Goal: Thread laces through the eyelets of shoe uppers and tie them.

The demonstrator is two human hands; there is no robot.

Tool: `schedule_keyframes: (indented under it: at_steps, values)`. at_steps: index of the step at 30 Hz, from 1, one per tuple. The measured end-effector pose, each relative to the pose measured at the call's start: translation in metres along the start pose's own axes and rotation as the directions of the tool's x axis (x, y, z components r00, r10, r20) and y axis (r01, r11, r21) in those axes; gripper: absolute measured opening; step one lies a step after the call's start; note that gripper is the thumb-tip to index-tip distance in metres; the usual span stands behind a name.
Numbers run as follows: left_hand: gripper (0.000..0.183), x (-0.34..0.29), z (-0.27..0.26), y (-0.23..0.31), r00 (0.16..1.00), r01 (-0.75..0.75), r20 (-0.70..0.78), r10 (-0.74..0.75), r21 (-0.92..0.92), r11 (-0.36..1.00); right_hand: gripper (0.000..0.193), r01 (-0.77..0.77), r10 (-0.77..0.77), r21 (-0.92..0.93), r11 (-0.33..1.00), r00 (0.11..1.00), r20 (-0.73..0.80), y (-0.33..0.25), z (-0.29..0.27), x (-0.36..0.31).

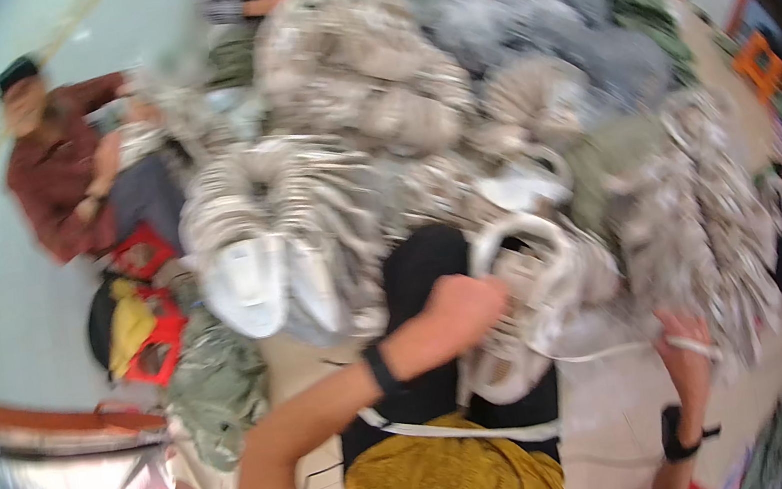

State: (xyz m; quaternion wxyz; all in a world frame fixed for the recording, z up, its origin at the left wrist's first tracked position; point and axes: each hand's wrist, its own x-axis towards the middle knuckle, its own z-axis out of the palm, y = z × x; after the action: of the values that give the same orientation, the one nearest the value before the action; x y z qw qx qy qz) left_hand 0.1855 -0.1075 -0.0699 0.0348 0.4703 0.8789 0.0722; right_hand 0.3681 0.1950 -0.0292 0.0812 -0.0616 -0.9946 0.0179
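Observation:
A pale beige and white sneaker (507, 366) rests on my black-clad legs, its collar pointing away from me and its toe toward me. My left hand (466, 309) is closed in a fist at the left side of its lacing area; blur and the fingers hide what is in the grip. From the sneaker a white shoelace (599, 353) stretches to the right. Its far part passes through my right hand (683, 339), which is closed on it well to the right of the shoe. A white band (459, 428) lies across my lap, over mustard-coloured clothing.
Stacked shoes (246, 286) stand in rows just left ahead, with a larger shoe heap (355, 68) behind. More bundled shoes (669, 213) lie on the right. Grey plastic bags (528, 11) fill the back. A person (65, 162) sits at far left near a green bag (215, 387).

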Motion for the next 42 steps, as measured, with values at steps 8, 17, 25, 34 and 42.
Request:
schedule_keyframes:
  at_steps: [8, 17, 25, 34, 42]
  values:
    - [0.007, 0.014, 0.020, 0.015, 0.992, 0.100, -0.050, -0.112, -0.203, 0.974, 0.039, 0.394, -0.322, 0.408, 0.824, 0.917, -0.235, -0.072, 0.007, 0.073]
    - [0.009, 0.008, 0.025, 0.013, 0.947, 0.151, -0.182, -0.264, -0.472, 0.868, 0.036, 0.558, -0.407, 0.515, 0.650, 0.829, -0.385, -0.150, 0.042, 0.118]
    - [0.003, 0.002, -0.011, 0.012, 0.977, 0.149, 0.061, -0.206, -0.883, 0.446, 0.026, 0.530, -0.452, 0.584, 0.615, 0.843, -0.290, -0.117, 0.065, 0.111]
    - [0.013, -0.007, -0.019, 0.019, 0.985, 0.172, 0.166, -0.047, -0.974, 0.145, 0.027, 0.482, -0.416, 0.606, 0.633, 0.872, -0.259, -0.115, 0.072, 0.110]
    - [0.012, -0.085, -0.156, 0.051, 0.986, -0.169, -0.165, -0.037, -0.953, -0.253, 0.028, 0.538, -0.444, 0.542, 0.645, 0.842, -0.306, -0.106, 0.084, 0.110]
